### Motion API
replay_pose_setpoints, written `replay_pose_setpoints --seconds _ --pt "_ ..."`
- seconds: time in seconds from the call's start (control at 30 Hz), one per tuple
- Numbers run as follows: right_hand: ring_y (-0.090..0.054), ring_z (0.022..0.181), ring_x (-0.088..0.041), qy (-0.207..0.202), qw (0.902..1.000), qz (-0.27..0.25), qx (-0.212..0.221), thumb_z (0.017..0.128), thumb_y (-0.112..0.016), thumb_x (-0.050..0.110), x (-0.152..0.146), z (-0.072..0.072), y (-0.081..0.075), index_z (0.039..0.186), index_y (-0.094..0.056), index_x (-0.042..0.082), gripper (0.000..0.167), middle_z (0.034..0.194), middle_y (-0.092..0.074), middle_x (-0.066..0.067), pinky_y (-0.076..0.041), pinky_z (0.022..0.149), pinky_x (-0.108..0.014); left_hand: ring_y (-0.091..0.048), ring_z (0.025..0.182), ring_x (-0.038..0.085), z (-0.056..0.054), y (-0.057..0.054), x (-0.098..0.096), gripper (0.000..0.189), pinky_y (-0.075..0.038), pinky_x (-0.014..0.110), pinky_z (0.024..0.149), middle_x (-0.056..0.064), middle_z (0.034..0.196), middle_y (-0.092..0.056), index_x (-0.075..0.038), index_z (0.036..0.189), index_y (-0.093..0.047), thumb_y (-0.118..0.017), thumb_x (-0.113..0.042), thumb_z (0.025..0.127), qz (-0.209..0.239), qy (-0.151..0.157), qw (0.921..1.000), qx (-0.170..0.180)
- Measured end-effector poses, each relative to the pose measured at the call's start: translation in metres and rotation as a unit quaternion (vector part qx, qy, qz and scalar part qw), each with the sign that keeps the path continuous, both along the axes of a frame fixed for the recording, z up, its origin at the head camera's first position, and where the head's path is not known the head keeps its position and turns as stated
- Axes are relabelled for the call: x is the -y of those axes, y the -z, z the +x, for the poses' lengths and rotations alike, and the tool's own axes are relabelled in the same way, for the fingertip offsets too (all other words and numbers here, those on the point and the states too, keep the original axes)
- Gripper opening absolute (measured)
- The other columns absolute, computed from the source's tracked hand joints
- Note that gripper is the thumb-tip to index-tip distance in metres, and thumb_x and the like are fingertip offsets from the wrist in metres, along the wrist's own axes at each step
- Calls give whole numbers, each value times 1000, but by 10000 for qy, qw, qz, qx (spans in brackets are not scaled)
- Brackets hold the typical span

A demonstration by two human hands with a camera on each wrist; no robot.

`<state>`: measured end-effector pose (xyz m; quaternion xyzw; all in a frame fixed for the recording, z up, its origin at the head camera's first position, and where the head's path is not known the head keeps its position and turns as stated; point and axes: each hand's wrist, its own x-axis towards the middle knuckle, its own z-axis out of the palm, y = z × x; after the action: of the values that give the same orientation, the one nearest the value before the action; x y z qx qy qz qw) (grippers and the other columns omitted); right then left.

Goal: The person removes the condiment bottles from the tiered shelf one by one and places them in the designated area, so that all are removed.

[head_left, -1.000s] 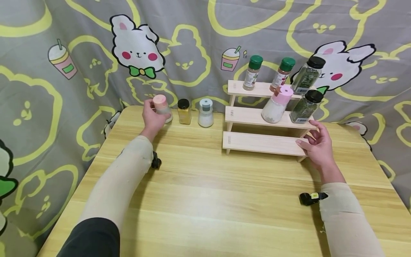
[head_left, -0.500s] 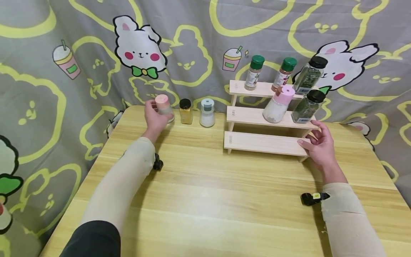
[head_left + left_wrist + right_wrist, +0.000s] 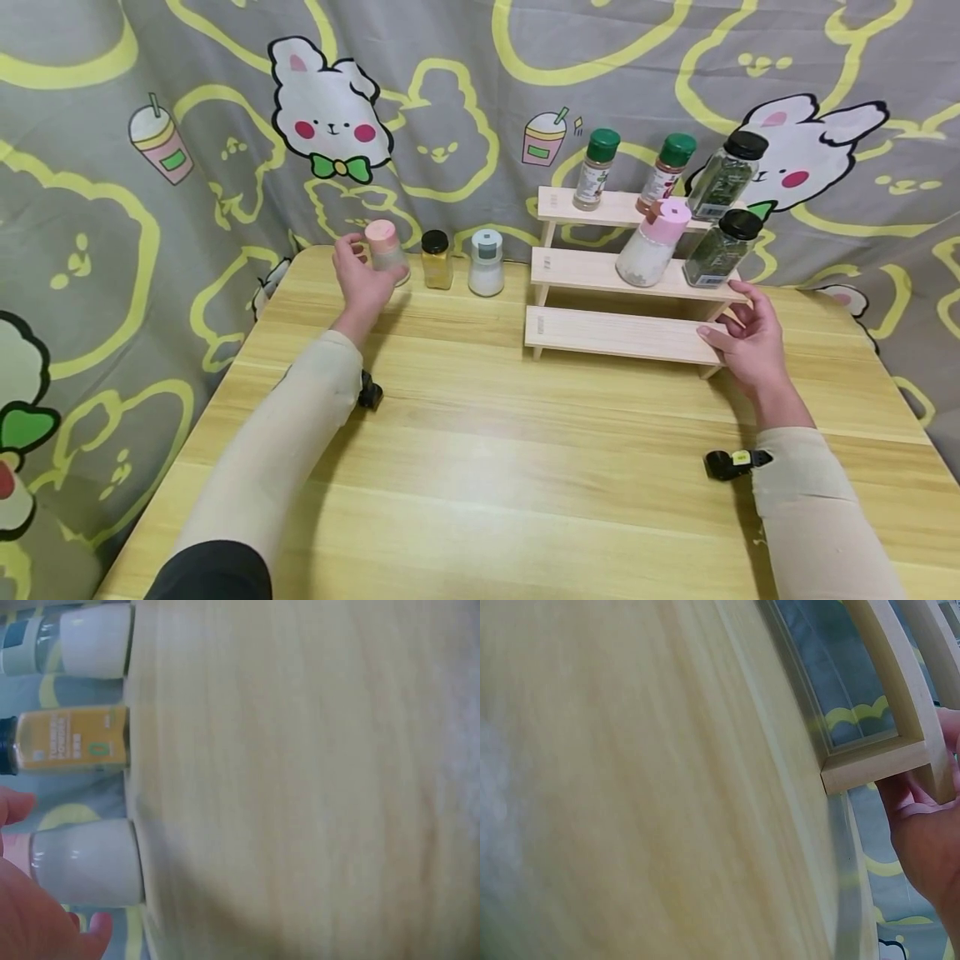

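Observation:
My left hand (image 3: 363, 283) is around a pink-capped glass shaker (image 3: 382, 236) at the table's back left. Its thumb and fingers are spread; in the left wrist view they stand apart from the shaker (image 3: 86, 862), which rests upright on the table. Beside it stand a black-lidded jar of yellow powder (image 3: 437, 265) and a white-topped shaker (image 3: 486, 271). My right hand (image 3: 753, 346) grips the right end of a three-tier wooden rack (image 3: 626, 335), thumb on the lowest shelf. In the right wrist view, the rack's end (image 3: 877, 763) partly hides the fingers.
On the rack's top tier are two green-capped spice jars (image 3: 592, 179) and a black-lidded herb jar (image 3: 723, 179). The middle tier holds a pink-topped shaker (image 3: 645, 254) and another herb jar (image 3: 716, 254). A patterned curtain (image 3: 450, 125) hangs behind the wooden table (image 3: 480, 467).
My left hand's fingers have spread away from the pink-capped shaker, and the hand has shifted slightly left of it. The right hand keeps its grip on the rack. The head view has shifted slightly.

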<state>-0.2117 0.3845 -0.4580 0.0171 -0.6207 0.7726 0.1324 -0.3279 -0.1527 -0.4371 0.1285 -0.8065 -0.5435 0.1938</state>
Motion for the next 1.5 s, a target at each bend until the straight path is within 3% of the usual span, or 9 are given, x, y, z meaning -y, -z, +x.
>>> replay_pose_setpoints --seconds 0.33,0.57,0.97,1.1,1.27,1.5 --pt "-64 105 -17 -44 10000 -34 -32 77 -55 -37 0 0 1 142 -48 15 83 127 -59 -6 -58 69 -27 -41 121 26 11 -9 -6 85 -39 32 99 8 134 -37 -12 136 -38 -87 -6 67 -305 103 9990 -325" --pt "-63 107 -20 -50 10000 0 -49 77 -55 -36 0 1 1 141 -48 15 82 128 -58 -6 -58 70 -27 -43 122 22 21 -18 -20 86 -42 36 101 8 134 -38 -10 136 -39 -88 -2 66 -261 284 9967 -711" --pt "-64 107 -19 -29 10000 32 -59 77 -56 -36 -1 0 1 142 -48 15 83 126 -59 -6 -57 70 -26 -43 119 28 31 -34 -37 81 -43 40 101 10 131 -39 -7 134 -41 -88 -3 68 -170 508 9905 -1264" --pt "-63 109 -20 -24 10000 90 -10 78 -57 -35 -2 0 1 143 -48 15 83 126 -58 -6 -57 71 -26 -45 118 31 34 -40 -45 80 -41 33 101 14 127 -41 -8 133 -41 -89 -3 69 -89 658 9868 -1479" --pt "-63 107 -20 16 9999 158 -37 78 -57 -35 -1 1 0 143 -48 15 83 124 -59 -5 -57 70 -25 -43 116 23 39 -47 -57 80 -39 23 97 7 125 -41 -11 133 -41 -89 -5 70 -143 725 9849 -1567" --pt "-64 104 -18 34 9997 197 -122 77 -56 -36 -1 0 0 142 -49 14 82 121 -61 -5 -57 68 -24 -42 117 26 48 -55 -83 80 -44 38 96 7 126 -42 -9 133 -42 -89 -9 69 -183 1015 9784 -1793"
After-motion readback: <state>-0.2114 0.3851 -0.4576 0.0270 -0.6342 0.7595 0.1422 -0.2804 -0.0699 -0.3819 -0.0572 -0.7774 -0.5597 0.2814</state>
